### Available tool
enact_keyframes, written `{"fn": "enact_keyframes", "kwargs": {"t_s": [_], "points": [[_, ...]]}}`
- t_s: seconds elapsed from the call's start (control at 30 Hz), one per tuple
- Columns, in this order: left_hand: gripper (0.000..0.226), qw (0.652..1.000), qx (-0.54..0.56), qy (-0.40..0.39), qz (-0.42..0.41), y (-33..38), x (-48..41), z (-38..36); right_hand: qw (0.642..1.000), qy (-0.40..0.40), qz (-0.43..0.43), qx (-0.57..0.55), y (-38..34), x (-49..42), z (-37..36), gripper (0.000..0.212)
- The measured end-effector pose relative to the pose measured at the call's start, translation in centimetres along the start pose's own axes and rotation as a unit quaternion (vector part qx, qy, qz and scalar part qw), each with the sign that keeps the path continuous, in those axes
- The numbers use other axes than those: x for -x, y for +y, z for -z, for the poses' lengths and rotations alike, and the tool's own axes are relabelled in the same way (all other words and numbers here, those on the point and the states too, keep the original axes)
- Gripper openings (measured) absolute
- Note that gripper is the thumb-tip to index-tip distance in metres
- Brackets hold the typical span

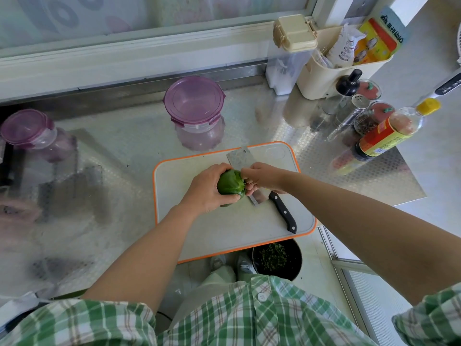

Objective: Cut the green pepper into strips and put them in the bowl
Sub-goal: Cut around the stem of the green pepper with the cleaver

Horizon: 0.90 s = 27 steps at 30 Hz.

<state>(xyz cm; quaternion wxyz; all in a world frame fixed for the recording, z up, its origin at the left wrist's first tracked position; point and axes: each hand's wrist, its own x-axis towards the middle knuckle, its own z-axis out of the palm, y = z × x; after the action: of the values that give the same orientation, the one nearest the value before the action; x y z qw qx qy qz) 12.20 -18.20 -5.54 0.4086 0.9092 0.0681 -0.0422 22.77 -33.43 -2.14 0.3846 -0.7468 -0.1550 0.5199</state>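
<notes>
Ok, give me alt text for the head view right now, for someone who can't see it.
Both hands hold a green pepper over a white, orange-edged cutting board: the left hand grips its body, the right hand pinches one end. A cleaver lies flat on the board beneath them.
</notes>
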Motion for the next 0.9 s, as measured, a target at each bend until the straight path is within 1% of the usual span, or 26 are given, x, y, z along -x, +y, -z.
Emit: {"fn": "enact_keyframes", "kwargs": {"t_s": [0.17, 0.3, 0.5, 0.6, 0.63, 0.7, 0.8, 0.9], "points": [[0.059, 0.999, -0.041, -0.013, 0.026, -0.3, -0.1, -0.1, 0.993, 0.055, 0.010, 0.105, 0.0, -0.4, -0.1, 0.034], [0.061, 0.997, -0.049, -0.009, 0.054, -0.6, 0.0, 0.0, 0.983, 0.077, 0.029, 0.163, -0.1, -0.6, -0.5, 0.032], [0.065, 0.993, -0.077, -0.003, 0.092, -0.8, 0.1, -0.1, 0.954, 0.142, 0.074, 0.253, -0.2, -1.3, -1.3, 0.035], [0.066, 0.991, -0.087, -0.002, 0.100, -1.0, 0.0, 0.1, 0.937, 0.167, 0.097, 0.292, -0.4, -1.5, -1.7, 0.042], [0.065, 0.991, -0.087, 0.001, 0.100, -1.1, 0.0, 0.3, 0.937, 0.173, 0.098, 0.286, -0.5, -1.6, -1.8, 0.042], [0.066, 0.992, -0.078, -0.001, 0.096, -1.3, -0.1, 0.5, 0.950, 0.167, 0.087, 0.251, -0.5, -1.8, -1.7, 0.037], [0.068, 0.995, -0.066, -0.011, 0.075, -1.8, -0.2, 0.9, 0.972, 0.123, 0.050, 0.196, -0.7, -1.6, -1.3, 0.035], [0.071, 0.996, -0.061, -0.033, 0.048, -2.1, -0.5, 1.1, 0.984, 0.084, 0.017, 0.159, -0.5, -1.5, -0.8, 0.034]]}}
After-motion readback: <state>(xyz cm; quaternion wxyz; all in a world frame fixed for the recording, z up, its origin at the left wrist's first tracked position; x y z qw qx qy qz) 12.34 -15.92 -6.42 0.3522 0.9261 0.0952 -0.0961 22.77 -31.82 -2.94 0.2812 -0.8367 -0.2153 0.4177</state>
